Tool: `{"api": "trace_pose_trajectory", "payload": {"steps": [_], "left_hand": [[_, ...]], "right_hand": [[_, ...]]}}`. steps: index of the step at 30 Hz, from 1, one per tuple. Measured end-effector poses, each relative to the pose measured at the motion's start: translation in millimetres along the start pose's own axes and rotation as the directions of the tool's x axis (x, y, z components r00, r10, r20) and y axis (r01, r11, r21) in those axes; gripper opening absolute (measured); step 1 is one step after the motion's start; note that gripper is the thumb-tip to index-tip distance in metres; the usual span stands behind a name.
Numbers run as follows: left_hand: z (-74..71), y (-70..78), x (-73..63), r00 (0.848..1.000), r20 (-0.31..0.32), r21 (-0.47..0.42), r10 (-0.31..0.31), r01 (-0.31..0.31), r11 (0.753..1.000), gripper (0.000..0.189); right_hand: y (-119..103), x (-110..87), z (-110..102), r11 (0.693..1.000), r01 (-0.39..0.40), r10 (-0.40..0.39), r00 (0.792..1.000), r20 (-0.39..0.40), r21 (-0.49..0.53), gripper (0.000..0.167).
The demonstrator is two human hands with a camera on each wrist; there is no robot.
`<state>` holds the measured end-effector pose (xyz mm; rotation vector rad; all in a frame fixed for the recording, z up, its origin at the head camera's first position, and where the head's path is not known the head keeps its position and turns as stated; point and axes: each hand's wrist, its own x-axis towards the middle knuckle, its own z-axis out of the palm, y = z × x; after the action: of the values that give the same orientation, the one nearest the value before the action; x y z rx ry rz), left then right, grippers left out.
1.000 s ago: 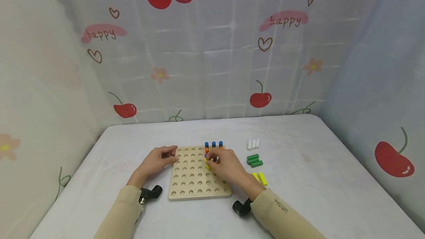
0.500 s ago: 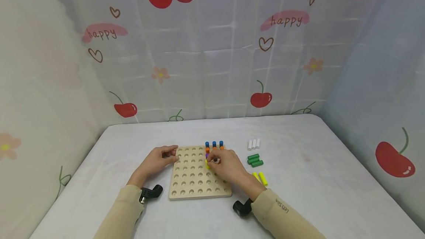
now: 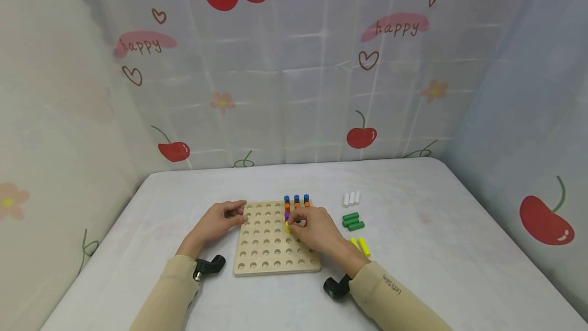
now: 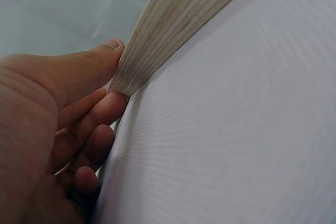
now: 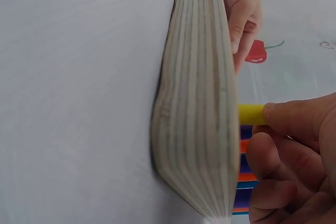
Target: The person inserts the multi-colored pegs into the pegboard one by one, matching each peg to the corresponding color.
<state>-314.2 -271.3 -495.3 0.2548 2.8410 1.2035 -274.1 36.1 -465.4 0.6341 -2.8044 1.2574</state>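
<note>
A wooden pegboard [image 3: 265, 243] with rows of round holes lies on the table. My left hand [image 3: 222, 222] holds its far left corner; in the left wrist view the thumb [image 4: 100, 61] and a finger meet at the layered edge. With thumb and fingertips my right hand [image 3: 314, 228] pinches a yellow peg [image 5: 252, 114], which stands upright at the board's surface. Blue pegs [image 3: 296, 198] stand in the far row, orange pegs [image 3: 287, 208] in front of them. A purple peg [image 3: 287, 216] shows just beyond the yellow one; the right hand hides others beside it.
Right of the board lie several loose pegs: white pegs [image 3: 351, 198] farthest, green pegs [image 3: 352, 222] in the middle, yellow pegs [image 3: 363, 247] nearest, close to the right forearm. A patterned curtain [image 3: 294, 75] hangs behind the white table [image 3: 427, 269].
The yellow peg under my right fingers sits a little lower and straighter than before. My left hand has stayed at the board's corner.
</note>
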Motion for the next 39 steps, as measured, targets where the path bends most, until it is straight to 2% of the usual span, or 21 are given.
{"api": "trace_pose_trajectory", "payload": {"steps": [3, 13, 18, 24, 39], "left_hand": [[-0.1, -0.7, -0.2, 1.000, 0.005, -0.012, 0.002, -0.002, 1.000, 0.057], [0.3, 0.1, 0.6, 1.000, 0.004, -0.015, -0.009, 0.009, 1.000, 0.055], [0.0, 1.7, 0.3, 1.000, 0.009, -0.010, 0.001, -0.001, 1.000, 0.055], [-0.4, 2.9, -1.2, 1.000, 0.007, 0.003, -0.006, 0.006, 1.000, 0.055], [0.3, 0.8, -0.4, 1.000, -0.003, 0.013, -0.004, 0.004, 1.000, 0.056]], "right_hand": [[0.0, -0.5, -0.4, 1.000, -0.003, 0.003, 1.000, -0.004, -0.002, 0.007], [-3.8, -3.1, -5.4, 0.999, -0.041, 0.041, 0.999, -0.006, 0.010, 0.005], [-2.7, -7.0, -9.8, 0.997, -0.082, 0.081, 0.997, -0.002, -0.010, 0.006], [4.5, -13.4, -18.4, 0.996, -0.090, 0.090, 0.996, 0.001, -0.024, 0.007], [22.3, -29.2, -35.5, 0.991, -0.121, 0.118, 0.991, -0.062, -0.052, 0.008]]}}
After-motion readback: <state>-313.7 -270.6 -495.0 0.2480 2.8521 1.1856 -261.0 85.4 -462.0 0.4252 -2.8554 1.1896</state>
